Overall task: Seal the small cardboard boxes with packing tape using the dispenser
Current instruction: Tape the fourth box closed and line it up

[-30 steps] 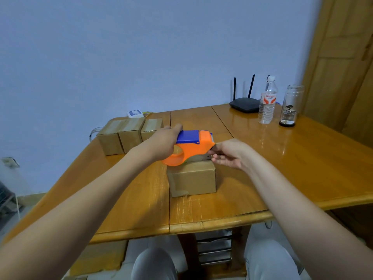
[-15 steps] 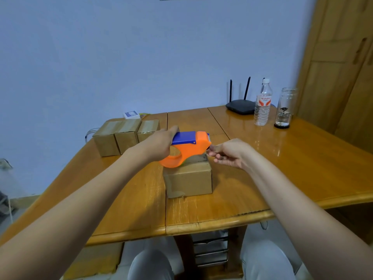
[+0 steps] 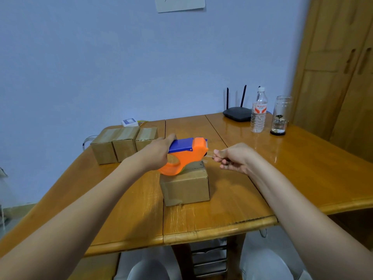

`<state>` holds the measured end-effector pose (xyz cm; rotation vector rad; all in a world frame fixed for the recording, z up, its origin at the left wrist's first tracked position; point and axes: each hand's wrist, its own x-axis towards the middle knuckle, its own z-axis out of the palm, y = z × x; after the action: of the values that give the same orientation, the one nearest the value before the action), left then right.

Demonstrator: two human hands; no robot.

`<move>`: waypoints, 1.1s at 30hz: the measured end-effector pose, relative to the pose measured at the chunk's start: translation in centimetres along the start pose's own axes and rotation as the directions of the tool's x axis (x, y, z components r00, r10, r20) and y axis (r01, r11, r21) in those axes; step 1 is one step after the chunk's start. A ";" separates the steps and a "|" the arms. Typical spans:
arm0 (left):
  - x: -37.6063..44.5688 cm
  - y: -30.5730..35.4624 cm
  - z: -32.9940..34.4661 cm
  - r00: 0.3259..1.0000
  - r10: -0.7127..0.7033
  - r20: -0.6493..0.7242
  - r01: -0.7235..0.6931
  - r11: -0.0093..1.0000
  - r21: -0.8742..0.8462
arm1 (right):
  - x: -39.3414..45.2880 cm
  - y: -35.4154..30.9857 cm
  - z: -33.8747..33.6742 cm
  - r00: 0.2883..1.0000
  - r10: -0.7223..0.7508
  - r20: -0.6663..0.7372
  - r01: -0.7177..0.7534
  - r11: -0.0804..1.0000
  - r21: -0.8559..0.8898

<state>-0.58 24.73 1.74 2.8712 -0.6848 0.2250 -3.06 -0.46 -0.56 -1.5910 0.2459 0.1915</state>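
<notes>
Left hand (image 3: 156,153): grips the dispenser (image 3: 186,156), steadying it over the box (image 3: 186,184) just beneath. Right hand (image 3: 232,157): curled, pinching the tape (image 3: 210,155) end drawn from the nose, probably to free a length for the top seam. Three boxes (image 3: 124,144): beyond the left hand on the desk (image 3: 222,215), set aside.

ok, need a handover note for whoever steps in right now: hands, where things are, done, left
Left hand grips the tape dispenser by its handle, resting it on top of the near box.
Right hand pinches the clear tape end pulled out from the dispenser's front, off the box's right side.
Three more boxes stand in a row at the table's far left; their tops look taped.
Done: tape started.
Left: stick the tape down over the near box's top, cut it, press it flat.
</notes>
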 end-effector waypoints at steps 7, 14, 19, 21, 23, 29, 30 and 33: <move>0.0 0.2 0.0 1.000 0.010 -0.001 -0.010 1.000 -0.022 | -0.4 0.1 -1.4 1.000 0.002 -0.018 -0.002 1.000 0.000; 0.1 0.6 -0.1 1.000 0.016 0.008 -0.015 0.998 -0.053 | -0.5 0.2 -2.4 1.000 -0.003 -0.025 0.003 1.000 0.022; -0.3 0.6 -0.4 1.000 -0.007 0.002 0.007 0.999 -0.045 | -0.2 0.7 -3.7 0.998 0.007 -0.065 -0.006 1.000 0.022; -0.4 0.4 -0.6 1.000 -0.022 0.000 0.022 0.999 -0.042 | -0.1 1.0 -3.8 0.998 0.019 -0.052 -0.018 1.000 0.020; -0.5 0.3 -0.6 0.999 -0.043 -0.003 0.043 0.997 -0.059 | 0.0 1.6 -3.6 0.999 0.034 -0.013 -0.033 0.999 0.033; -0.4 0.6 -0.3 0.999 -0.052 -0.004 0.052 0.996 -0.066 | 1.1 5.0 -1.3 0.982 0.161 0.099 -0.173 0.976 0.131; -0.3 0.7 -0.3 0.999 -0.054 0.003 0.055 0.997 -0.057 | 1.3 5.5 -1.0 0.977 0.173 0.121 -0.190 0.970 0.148; -0.1 1.1 -0.4 0.997 -0.075 0.019 0.075 0.997 -0.016 | 1.9 6.4 -0.7 0.967 0.194 0.164 -0.225 0.955 0.195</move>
<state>-1.24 23.93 2.28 2.8800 -0.5776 0.1819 -3.03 -1.42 -7.24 -1.3305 0.3136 0.4297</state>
